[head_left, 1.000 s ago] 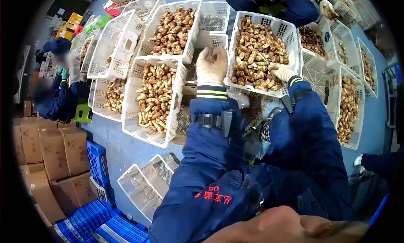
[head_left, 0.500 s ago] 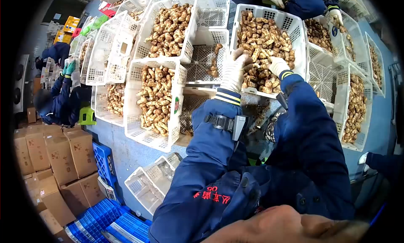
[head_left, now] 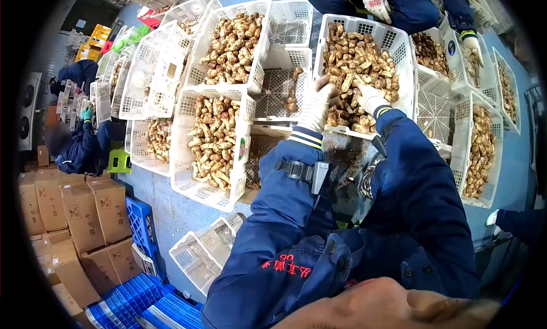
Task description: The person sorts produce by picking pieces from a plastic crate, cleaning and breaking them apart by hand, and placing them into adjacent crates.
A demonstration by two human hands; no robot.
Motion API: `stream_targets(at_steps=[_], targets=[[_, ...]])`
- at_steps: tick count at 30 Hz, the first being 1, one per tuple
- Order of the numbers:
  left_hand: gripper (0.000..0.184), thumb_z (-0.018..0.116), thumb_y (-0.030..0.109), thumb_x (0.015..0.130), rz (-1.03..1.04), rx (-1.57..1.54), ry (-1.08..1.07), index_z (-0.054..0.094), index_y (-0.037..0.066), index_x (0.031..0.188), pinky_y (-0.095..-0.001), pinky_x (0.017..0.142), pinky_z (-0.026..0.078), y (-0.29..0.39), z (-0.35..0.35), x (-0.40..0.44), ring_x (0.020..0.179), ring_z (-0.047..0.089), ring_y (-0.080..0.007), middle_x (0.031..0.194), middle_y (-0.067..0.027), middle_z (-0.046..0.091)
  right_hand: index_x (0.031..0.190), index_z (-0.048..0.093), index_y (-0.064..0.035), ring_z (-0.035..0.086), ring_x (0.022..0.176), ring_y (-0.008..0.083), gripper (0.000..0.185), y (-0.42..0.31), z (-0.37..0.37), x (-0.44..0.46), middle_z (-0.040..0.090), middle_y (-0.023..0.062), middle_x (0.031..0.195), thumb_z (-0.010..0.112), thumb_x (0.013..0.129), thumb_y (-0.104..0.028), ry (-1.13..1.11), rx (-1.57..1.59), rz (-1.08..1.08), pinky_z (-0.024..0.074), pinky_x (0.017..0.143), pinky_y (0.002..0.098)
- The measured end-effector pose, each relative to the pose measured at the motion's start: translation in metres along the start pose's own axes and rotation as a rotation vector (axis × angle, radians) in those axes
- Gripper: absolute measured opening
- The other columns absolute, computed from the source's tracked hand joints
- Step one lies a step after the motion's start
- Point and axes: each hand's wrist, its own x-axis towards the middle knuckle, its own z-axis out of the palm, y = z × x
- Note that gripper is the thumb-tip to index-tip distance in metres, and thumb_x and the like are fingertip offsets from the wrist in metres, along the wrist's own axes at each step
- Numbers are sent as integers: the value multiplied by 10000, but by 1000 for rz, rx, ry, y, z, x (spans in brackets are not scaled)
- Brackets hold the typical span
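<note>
Both of my hands wear white gloves and work at a white plastic crate [head_left: 408, 61] heaped with brown-and-cream mushrooms [head_left: 364, 55]. My left hand [head_left: 319, 103] is at the crate's near left rim, its fingers bent towards the pile and a little apart, with no mushroom visible in it. Among the mushrooms in the near middle, my right hand [head_left: 370, 97] reaches in with its fingertips pressed on a mushroom; its grip is partly hidden. To the left, an almost bare crate [head_left: 270, 95] has a few mushrooms lying in it.
More mushroom crates [head_left: 246, 152] stand left, and another [head_left: 493, 164] stands right. Across from me, a co-worker's gloved hand [head_left: 377, 5] is over dark clothing; another gloved hand [head_left: 472, 43] is at a crate. Tipped crates [head_left: 199, 255], cardboard boxes [head_left: 82, 212] and blue crates [head_left: 128, 297] lie lower left.
My right hand has shifted slightly left over the pile, and my left fingers have bent in more. The co-worker's hand on the right has moved down. The view has tilted slightly.
</note>
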Motion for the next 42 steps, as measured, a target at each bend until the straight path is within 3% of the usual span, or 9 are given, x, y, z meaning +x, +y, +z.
stream_targets(at_steps=[7, 11, 15, 22, 25, 27, 29, 35, 42], targets=[[535, 612, 216, 900, 1, 158, -99, 412, -11, 1341, -326, 830, 518, -1, 14, 2, 987, 597, -218, 1152, -126, 562, 1195, 583, -122, 609, 1028, 333, 494, 7, 18, 15, 641, 173, 1102, 719, 764, -320, 126, 61, 81, 489, 881, 404], [467, 582, 133, 894, 77, 207, -46, 451, -40, 1308, -308, 858, 496, -9, 5, 11, 1012, 584, -210, 1205, -158, 564, 1172, 626, -99, 609, 1047, 317, 553, 0, -24, 13, 641, 178, 1130, 689, 738, -435, -39, 234, 176, 468, 914, 372], [623, 650, 234, 824, 297, 617, 38, 423, -40, 1335, -341, 995, 401, -35, -17, 32, 1165, 512, -287, 1262, -224, 529, 1167, 616, -38, 626, 1000, 262, 657, -8, -50, 16, 662, 172, 1069, 750, 700, -480, 46, 554, -22, 474, 876, 347], [648, 703, 208, 823, 55, 662, -152, 405, -29, 1347, -307, 924, 441, -17, -8, 19, 1068, 540, -223, 1132, -157, 579, 1130, 626, -42, 610, 950, 156, 400, -61, -121, -31, 669, 62, 1031, 659, 867, -342, -126, 671, -592, 481, 850, 301], [333, 649, 194, 872, 94, 465, -80, 535, 23, 1135, -296, 683, 526, -12, -7, 13, 794, 626, -188, 935, -116, 645, 1159, 621, -44, 609, 969, 144, 319, -53, -118, -13, 670, 69, 1059, 587, 927, -261, -128, 917, -387, 474, 857, 285], [199, 606, 202, 906, -23, 126, -21, 557, 40, 1010, -288, 543, 532, 16, 7, -7, 621, 619, -158, 830, -91, 655, 1246, 566, -49, 611, 1031, 214, 481, -17, -70, 38, 653, 130, 1128, 591, 893, -375, 185, 727, -218, 466, 907, 320], [229, 598, 229, 917, 148, 254, 65, 556, 16, 988, -267, 529, 528, -20, -21, 28, 586, 604, -148, 768, -83, 635, 1294, 523, -52, 591, 1095, 292, 565, -9, -54, 46, 625, 158, 1184, 576, 870, -422, 171, 407, 107, 442, 954, 349], [290, 629, 232, 906, 55, -65, 95, 523, -17, 1010, -293, 604, 565, 21, -2, -2, 681, 636, -168, 825, -86, 614, 1355, 465, -97, 545, 1157, 328, 656, -16, -6, 65, 561, 192, 1269, 597, 809, -435, -23, 258, 272, 411, 995, 399], [222, 656, 159, 865, 60, -78, 146, 585, 6, 1009, -268, 610, 541, 15, -15, 5, 689, 612, -145, 800, -50, 622, 1183, 599, 4, 593, 1059, 277, 578, -8, -25, 65, 645, 175, 1122, 704, 756, -371, -37, 503, 76, 437, 927, 352]])
